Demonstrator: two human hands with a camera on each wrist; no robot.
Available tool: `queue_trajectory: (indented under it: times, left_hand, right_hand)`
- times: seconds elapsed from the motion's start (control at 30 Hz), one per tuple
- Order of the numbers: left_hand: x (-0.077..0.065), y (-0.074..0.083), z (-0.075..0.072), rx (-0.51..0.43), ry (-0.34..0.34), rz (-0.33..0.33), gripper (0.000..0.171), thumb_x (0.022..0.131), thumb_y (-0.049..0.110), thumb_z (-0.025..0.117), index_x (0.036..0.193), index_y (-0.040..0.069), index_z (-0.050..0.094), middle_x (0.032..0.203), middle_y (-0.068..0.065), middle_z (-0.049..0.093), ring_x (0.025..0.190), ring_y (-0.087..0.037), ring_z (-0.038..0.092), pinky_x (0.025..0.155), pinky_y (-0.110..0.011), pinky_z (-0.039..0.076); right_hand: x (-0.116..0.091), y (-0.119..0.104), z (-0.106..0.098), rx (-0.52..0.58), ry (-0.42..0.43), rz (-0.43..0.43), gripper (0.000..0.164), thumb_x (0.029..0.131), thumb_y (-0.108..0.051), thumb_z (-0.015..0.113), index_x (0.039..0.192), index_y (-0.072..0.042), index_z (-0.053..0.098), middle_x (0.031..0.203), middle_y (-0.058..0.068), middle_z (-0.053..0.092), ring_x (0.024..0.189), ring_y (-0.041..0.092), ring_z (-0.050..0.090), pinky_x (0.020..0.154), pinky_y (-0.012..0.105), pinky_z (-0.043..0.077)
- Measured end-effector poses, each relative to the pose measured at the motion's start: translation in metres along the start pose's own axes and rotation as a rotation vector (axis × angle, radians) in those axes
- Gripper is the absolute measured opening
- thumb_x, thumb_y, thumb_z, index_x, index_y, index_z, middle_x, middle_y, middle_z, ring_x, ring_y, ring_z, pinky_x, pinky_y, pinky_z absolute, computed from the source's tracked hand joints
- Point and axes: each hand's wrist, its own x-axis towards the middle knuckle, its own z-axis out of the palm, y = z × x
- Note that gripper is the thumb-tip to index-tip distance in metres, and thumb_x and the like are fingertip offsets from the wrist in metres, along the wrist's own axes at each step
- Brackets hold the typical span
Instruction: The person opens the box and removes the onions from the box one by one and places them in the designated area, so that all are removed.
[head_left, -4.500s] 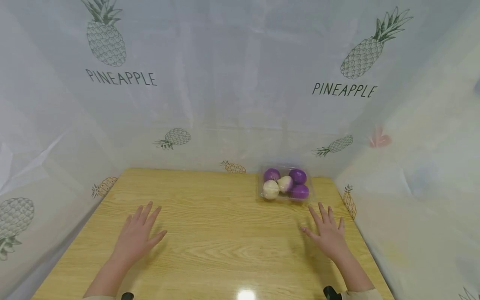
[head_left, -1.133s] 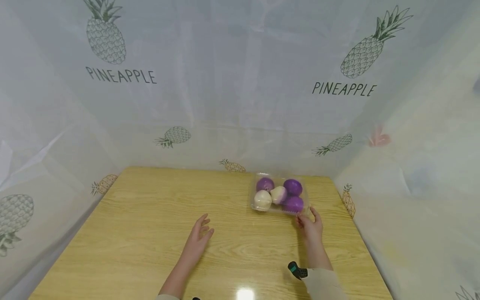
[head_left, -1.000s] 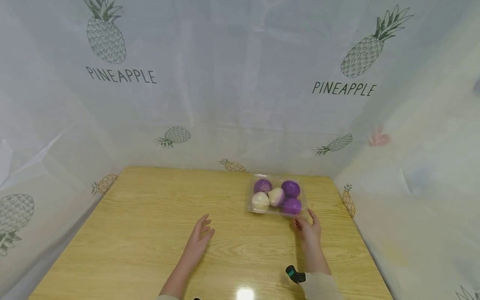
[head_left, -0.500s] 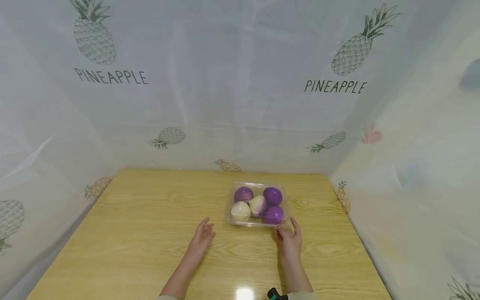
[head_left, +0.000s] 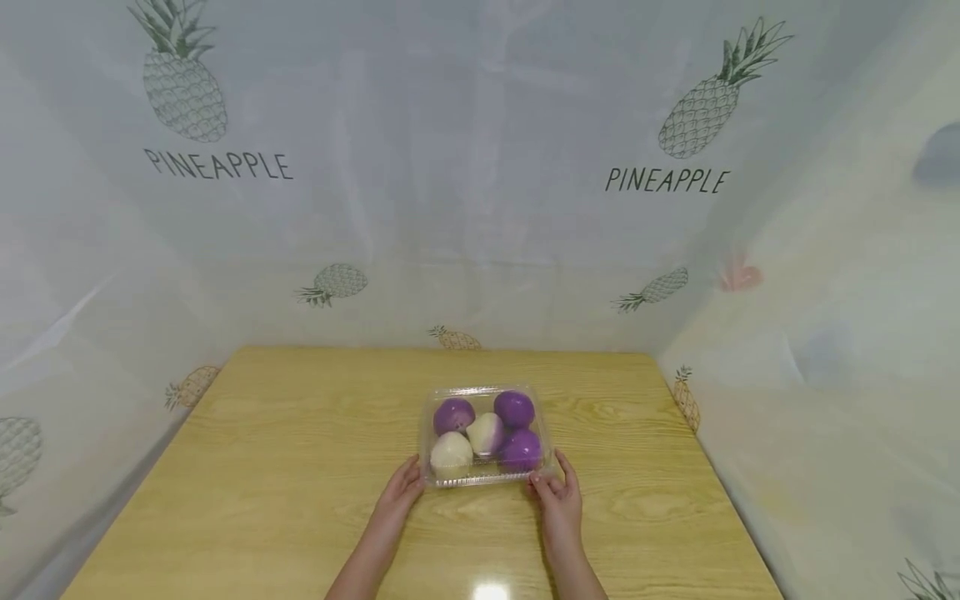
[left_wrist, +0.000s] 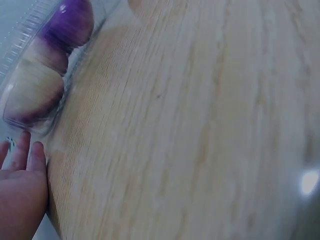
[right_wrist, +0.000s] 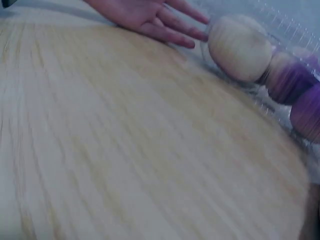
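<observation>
A clear plastic clamshell box (head_left: 486,480) sits in front of me at the middle of the table, tilted slightly toward me. Through its lid show several round purple and cream vegetables (head_left: 514,409) that look like onions. My right hand (head_left: 561,505) pinches the box's near right corner between thumb and fingers. At the near left corner is my left hand (head_left: 397,493), with its fingertips right at the plastic. The left wrist view shows that hand (left_wrist: 20,195) with its fingers stretched toward the box corner. In the right wrist view, the left hand's extended fingers (right_wrist: 175,22) reach the box's end.
The light wood table (head_left: 300,433) has its far edge against a pale curtain (head_left: 420,192) printed with pineapples. Curtain sides enclose the table at left and right. A bright light reflection (head_left: 491,591) shows near the front.
My right hand has drawn the box from the back right toward me and leftward to the middle. My left hand has come in from the left to the box's near left corner.
</observation>
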Motion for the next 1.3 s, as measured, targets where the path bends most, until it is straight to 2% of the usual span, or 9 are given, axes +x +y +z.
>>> queue_trajectory:
  times: [0.13, 0.4, 0.53, 0.73, 1.13, 1.23, 1.3]
  left_hand:
    - [-0.002, -0.001, -0.003, 0.012, 0.003, -0.014, 0.063, 0.100, 0.035, 0.055, 0.147, -0.001, 0.036, 0.147, -0.024, 0.039, 0.138, -0.045, 0.027, 0.112, -0.065, 0.013]
    - [-0.003, -0.005, -0.005, -0.003, -0.037, -0.011, 0.065, 0.100, 0.039, 0.053, 0.149, 0.002, 0.032, 0.149, -0.022, 0.036, 0.139, -0.045, 0.024, 0.111, -0.067, 0.012]
    - [-0.004, -0.007, -0.006, 0.000, -0.038, -0.005, 0.064, 0.101, 0.038, 0.052, 0.150, 0.003, 0.032, 0.149, -0.022, 0.035, 0.139, -0.047, 0.023, 0.110, -0.069, 0.012]
    - [-0.001, -0.008, -0.009, 0.006, -0.032, 0.007, 0.064, 0.101, 0.039, 0.052, 0.149, 0.002, 0.033, 0.150, -0.023, 0.034, 0.139, -0.047, 0.022, 0.109, -0.070, 0.011]
    - [-0.001, -0.009, -0.011, -0.068, -0.026, 0.013, 0.063, 0.100, 0.035, 0.055, 0.148, 0.001, 0.034, 0.149, -0.022, 0.036, 0.140, -0.042, 0.025, 0.114, -0.060, 0.016]
    - [0.001, -0.009, -0.013, -0.128, -0.038, 0.015, 0.063, 0.100, 0.032, 0.055, 0.148, -0.002, 0.031, 0.151, -0.021, 0.032, 0.141, -0.040, 0.026, 0.115, -0.054, 0.020]
    - [0.002, -0.008, -0.014, -0.173, -0.036, 0.025, 0.061, 0.101, 0.029, 0.054, 0.147, -0.005, 0.030, 0.151, -0.022, 0.032, 0.140, -0.038, 0.027, 0.115, -0.045, 0.026]
  right_hand:
    - [0.000, 0.006, -0.001, -0.021, -0.003, -0.036, 0.068, 0.090, 0.000, 0.067, 0.148, -0.005, 0.031, 0.088, 0.003, 0.068, 0.083, 0.012, 0.066, 0.082, 0.025, 0.056]
    - [-0.006, 0.007, -0.003, -0.069, 0.007, -0.067, 0.067, 0.089, -0.003, 0.070, 0.146, -0.005, 0.034, 0.089, 0.005, 0.067, 0.084, 0.012, 0.064, 0.081, 0.024, 0.056]
    - [-0.010, 0.007, -0.005, -0.097, 0.007, -0.058, 0.067, 0.089, -0.004, 0.071, 0.145, -0.006, 0.034, 0.090, 0.004, 0.066, 0.084, 0.012, 0.063, 0.081, 0.023, 0.055]
    - [-0.009, 0.007, -0.002, -0.084, 0.006, -0.103, 0.065, 0.087, 0.000, 0.071, 0.142, -0.003, 0.037, 0.087, 0.006, 0.066, 0.081, 0.012, 0.063, 0.080, 0.024, 0.056]
    - [-0.005, 0.010, -0.001, -0.085, -0.037, -0.089, 0.067, 0.087, -0.003, 0.072, 0.143, -0.005, 0.036, 0.090, 0.006, 0.066, 0.083, 0.014, 0.063, 0.084, 0.026, 0.055]
    - [-0.007, 0.009, 0.000, -0.085, -0.058, -0.087, 0.067, 0.088, -0.006, 0.073, 0.144, -0.006, 0.037, 0.095, 0.010, 0.066, 0.086, 0.017, 0.063, 0.086, 0.027, 0.055]
    - [-0.007, 0.009, 0.000, -0.097, -0.072, -0.092, 0.067, 0.088, -0.007, 0.073, 0.145, -0.006, 0.037, 0.099, 0.013, 0.066, 0.088, 0.018, 0.063, 0.087, 0.027, 0.054]
